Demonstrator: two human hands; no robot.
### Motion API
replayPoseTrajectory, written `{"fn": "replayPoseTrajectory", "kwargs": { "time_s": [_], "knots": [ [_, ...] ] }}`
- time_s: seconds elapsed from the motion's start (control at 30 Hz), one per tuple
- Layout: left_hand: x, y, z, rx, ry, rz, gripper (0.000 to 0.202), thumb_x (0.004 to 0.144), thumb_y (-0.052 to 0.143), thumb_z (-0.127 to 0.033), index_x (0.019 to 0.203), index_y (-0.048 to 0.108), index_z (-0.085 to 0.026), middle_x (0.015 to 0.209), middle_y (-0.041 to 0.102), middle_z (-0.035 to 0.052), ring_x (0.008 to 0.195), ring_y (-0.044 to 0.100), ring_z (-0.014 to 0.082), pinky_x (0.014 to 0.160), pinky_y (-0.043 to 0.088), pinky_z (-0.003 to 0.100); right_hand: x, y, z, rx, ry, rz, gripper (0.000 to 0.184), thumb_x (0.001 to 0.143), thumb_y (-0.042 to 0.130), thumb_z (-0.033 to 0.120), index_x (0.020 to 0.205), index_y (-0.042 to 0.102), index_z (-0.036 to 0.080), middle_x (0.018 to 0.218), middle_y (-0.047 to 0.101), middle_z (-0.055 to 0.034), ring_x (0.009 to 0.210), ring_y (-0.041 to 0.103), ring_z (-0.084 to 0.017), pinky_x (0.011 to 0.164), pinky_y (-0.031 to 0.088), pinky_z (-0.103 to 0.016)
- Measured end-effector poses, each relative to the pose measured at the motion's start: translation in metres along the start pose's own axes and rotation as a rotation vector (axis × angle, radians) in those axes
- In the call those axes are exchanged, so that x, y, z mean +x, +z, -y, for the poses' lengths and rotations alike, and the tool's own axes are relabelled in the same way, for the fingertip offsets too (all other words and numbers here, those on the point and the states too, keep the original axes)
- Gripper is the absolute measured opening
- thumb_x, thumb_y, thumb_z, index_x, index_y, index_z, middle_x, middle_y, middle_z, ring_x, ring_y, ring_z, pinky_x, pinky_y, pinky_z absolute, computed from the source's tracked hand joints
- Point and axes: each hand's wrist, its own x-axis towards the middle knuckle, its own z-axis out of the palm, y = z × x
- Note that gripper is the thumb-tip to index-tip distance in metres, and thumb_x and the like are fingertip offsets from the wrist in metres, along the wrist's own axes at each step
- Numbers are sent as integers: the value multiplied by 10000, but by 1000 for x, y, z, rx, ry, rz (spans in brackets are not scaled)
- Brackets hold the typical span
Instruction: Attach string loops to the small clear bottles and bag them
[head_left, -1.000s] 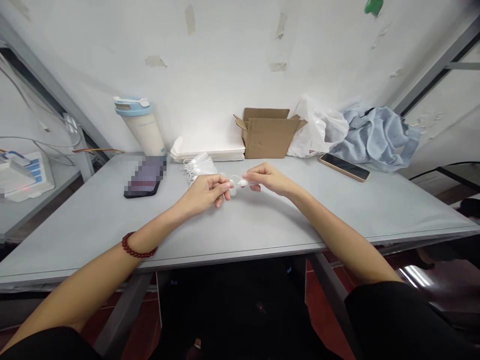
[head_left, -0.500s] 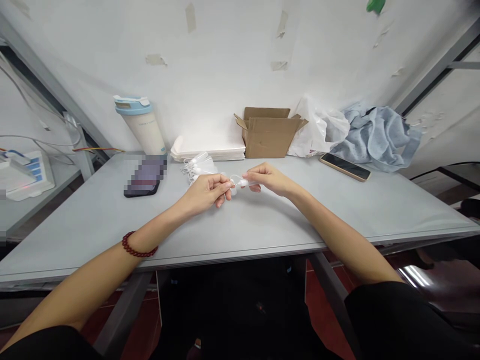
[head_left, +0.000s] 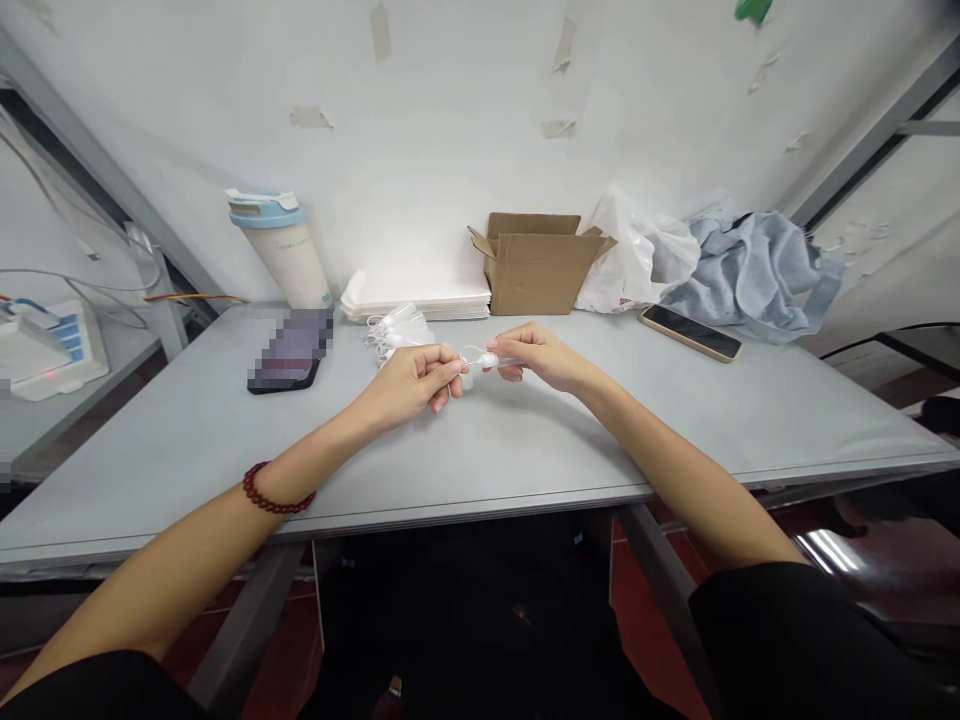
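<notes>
Both hands meet over the middle of the grey table point(head_left: 525, 450). My left hand point(head_left: 411, 385), with a red bead bracelet on its wrist, is closed in a pinch on one end of a small white cable piece point(head_left: 477, 362). My right hand point(head_left: 534, 355) pinches the other end, where a small white plug shows between the fingertips. Just behind my left hand lies a pile of similar white cables in clear bags point(head_left: 397, 330).
A tall cream cup with a blue lid point(head_left: 281, 250) stands at the back left, with a dark phone point(head_left: 291, 358) before it. A stack of white sheets point(head_left: 416, 300), an open cardboard box point(head_left: 534, 262), a white plastic bag point(head_left: 641, 255), blue cloth point(head_left: 757, 270) and another phone point(head_left: 690, 333) line the back.
The hands have stayed almost in place. My right hand has turned slightly, so the white plug now shows more clearly between its fingertips.
</notes>
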Motion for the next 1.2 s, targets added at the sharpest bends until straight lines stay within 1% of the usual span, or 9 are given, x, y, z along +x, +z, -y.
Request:
{"fn": "replayPoseTrajectory", "kwargs": {
  "time_s": [0.43,0.6,0.77,0.93,1.07,1.2],
  "knots": [
    [1,0,3,27,17,-4,224,863,539,-335,757,571,-139,676,618,18,448,456,58,465,367,209,1,1,0,-44,12,3,419,888,526,375,541,437,159,501,377,58,493,348,-61,533,285,-240],
    [1,2,4,83,11,-45,210,849,543,-319,741,565,-141,644,612,13,441,451,61,471,383,210,1,2,-3,-122,7,-3,434,904,488,381,536,401,168,502,351,60,495,322,-62,527,257,-239],
    [-1,3,4,120,18,-78,186,846,535,-296,754,562,-137,634,604,10,443,455,65,472,390,209,-1,11,-1,-161,46,-41,437,903,476,404,546,378,173,515,330,59,492,283,-58,500,221,-236],
    [-4,5,7,203,74,-141,181,850,523,-301,754,550,-149,628,607,7,450,471,80,456,387,210,-3,19,2,-159,51,-110,437,896,477,412,543,411,163,517,326,57,494,269,-55,486,204,-231],
    [-4,7,13,273,102,-158,169,850,516,-305,781,559,-157,620,616,5,463,491,94,456,392,212,-1,22,-2,-154,58,-108,443,888,483,427,540,442,157,498,336,58,480,268,-54,474,194,-227],
    [-4,8,15,285,103,-158,157,850,511,-294,780,558,-161,619,618,4,480,514,101,467,401,214,-1,23,-6,-125,56,-105,443,890,480,432,544,446,157,493,327,61,473,270,-53,472,193,-226]
  ]
}}
